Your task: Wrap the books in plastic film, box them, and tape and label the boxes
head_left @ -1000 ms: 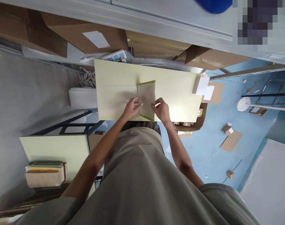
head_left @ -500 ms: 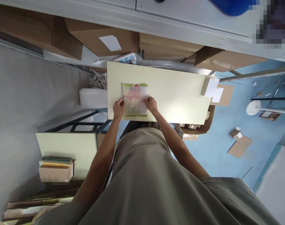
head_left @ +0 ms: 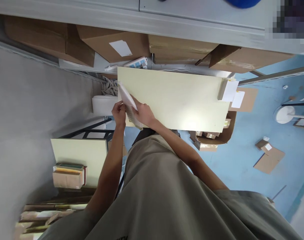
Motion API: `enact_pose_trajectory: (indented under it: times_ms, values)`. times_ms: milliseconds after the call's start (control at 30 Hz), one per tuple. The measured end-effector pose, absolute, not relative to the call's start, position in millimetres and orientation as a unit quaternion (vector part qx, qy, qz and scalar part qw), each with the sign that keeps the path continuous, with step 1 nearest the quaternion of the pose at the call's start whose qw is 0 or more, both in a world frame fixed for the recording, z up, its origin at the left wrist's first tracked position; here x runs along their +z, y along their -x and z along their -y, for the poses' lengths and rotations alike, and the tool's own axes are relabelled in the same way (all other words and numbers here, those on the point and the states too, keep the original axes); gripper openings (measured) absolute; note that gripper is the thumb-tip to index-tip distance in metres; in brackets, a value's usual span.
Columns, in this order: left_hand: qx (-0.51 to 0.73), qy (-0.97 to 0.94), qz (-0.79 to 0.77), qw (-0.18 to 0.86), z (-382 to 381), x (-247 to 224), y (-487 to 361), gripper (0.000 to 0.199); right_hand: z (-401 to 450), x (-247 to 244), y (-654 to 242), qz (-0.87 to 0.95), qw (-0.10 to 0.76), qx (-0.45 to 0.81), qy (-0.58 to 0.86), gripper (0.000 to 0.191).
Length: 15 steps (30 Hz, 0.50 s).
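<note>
1. Pale table (head_left: 187, 100) in front of us, brown boxes (head_left: 182, 48) behind.
2. Our packet (head_left: 127, 99) is up in hand at the table's left end: mid-handling, we'd say, not laid flat; how much remains, no clue.
3. It's tilted, long axis running from far left towards our body, slightly rightward.
4. Our right hand (head_left: 144, 114) grips it; left hand (head_left: 119, 114) meets its edge, pinch unclear.

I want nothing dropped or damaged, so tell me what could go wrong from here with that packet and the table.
The packet is tilted up at the left end of the table; if the right hand lost its hold, it might slip over the edge.
It looks thin, so a hard squeeze could crease it.
The white box stands by the table's right edge; a bump might knock it off.
</note>
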<state>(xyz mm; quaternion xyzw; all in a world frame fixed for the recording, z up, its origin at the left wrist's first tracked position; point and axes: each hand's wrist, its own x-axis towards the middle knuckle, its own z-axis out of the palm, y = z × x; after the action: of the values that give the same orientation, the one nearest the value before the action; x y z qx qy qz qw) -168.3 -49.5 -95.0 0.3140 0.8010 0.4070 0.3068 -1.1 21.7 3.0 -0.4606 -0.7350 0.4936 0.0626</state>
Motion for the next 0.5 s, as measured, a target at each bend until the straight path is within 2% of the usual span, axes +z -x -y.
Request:
enact_pose_trajectory:
  times_ms: [133, 300, 400, 500]
  values:
    - [0.428, -0.324, -0.788, 0.299, 43.3, -47.5, 147.1, 0.036, -43.2, 39.0, -41.6, 0.711, 0.142, 0.531, 0.440, 0.054]
    - [0.430, -0.390, -0.743, 0.332, 24.6, 11.5, 81.3, 0.038, -59.7, 71.7, -151.1, 0.595, 0.243, 0.618, 0.453, 0.046]
    - [0.403, -0.426, -0.713, 0.385, 10.4, 22.6, 33.0, 0.040, -58.7, 81.1, -225.6, 0.510, 0.254, 0.660, 0.489, 0.048]
    - [0.342, -0.458, -0.690, 0.444, -3.0, 5.8, -15.5, 0.036, -56.7, 64.5, -286.1, 0.465, 0.242, 0.677, 0.517, 0.050]
